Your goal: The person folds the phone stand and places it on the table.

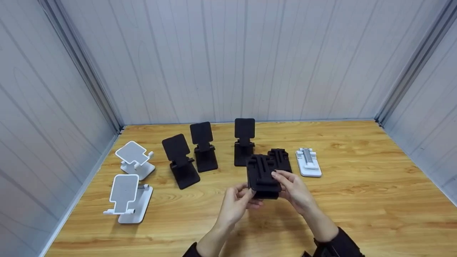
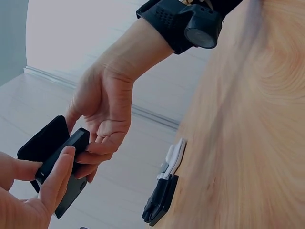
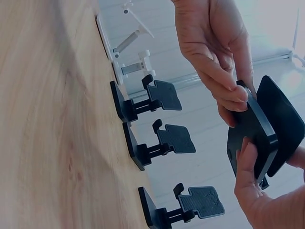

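Observation:
A black folding phone stand (image 1: 263, 175) is held up off the table between both hands. My left hand (image 1: 234, 207) grips its near left corner, thumb on top and fingers beneath. With thumb and fingers, my right hand (image 1: 298, 192) holds the right side. In the right wrist view, the stand's base (image 3: 257, 131) and its plate (image 3: 282, 126) are parted by a narrow gap. Just behind the held stand lies a folded black phone stand (image 1: 282, 160), partly hidden by it. A folded white phone stand (image 1: 308, 162) lies to its right.
Three unfolded black stands, a left one (image 1: 181, 160), a middle one (image 1: 203, 146) and a right one (image 1: 244, 141), stand toward the back. Two unfolded white stands, a rear one (image 1: 137, 160) and a front one (image 1: 130, 198), are at the left. Pale panels enclose the wooden table (image 1: 367, 185).

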A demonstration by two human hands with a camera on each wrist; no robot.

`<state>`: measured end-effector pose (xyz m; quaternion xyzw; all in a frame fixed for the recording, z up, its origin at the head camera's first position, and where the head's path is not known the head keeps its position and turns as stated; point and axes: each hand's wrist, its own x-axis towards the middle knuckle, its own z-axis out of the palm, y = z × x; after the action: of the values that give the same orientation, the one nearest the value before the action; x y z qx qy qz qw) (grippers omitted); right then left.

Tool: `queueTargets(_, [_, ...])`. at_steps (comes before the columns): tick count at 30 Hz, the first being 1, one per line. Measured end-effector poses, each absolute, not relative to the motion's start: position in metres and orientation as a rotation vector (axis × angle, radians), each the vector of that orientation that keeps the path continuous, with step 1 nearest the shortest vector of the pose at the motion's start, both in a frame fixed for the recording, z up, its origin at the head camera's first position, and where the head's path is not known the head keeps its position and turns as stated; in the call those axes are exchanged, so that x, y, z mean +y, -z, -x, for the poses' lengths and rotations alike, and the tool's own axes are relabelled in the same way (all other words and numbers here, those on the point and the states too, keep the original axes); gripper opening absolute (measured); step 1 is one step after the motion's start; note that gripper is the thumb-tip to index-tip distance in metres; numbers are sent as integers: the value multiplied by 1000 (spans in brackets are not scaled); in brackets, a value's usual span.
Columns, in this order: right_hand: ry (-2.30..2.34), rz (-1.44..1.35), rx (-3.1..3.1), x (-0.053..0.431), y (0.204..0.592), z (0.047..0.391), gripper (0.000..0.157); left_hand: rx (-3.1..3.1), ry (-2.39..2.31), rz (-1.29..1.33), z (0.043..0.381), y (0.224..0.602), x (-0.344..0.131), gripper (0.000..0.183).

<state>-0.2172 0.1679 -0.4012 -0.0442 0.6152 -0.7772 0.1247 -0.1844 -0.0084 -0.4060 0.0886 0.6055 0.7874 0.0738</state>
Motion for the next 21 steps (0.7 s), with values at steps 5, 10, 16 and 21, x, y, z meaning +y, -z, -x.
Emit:
queueTargets(5, [2277,88,1819,168,401,218,47,1780,-2364,-235,184,404,-9,37])
queueTargets(10, [2276,78,1836,168,401,218,49,1791,-2332,-278,185,404,-9,42])
queueTargets(16, [2265,108,1872,169,403,217,51,1810,-2313,-380,186,407,-11,36])
queueTargets(21, [2254,128,1905,167,406,218,53,1785,-2331,-343,186,409,-10,27])
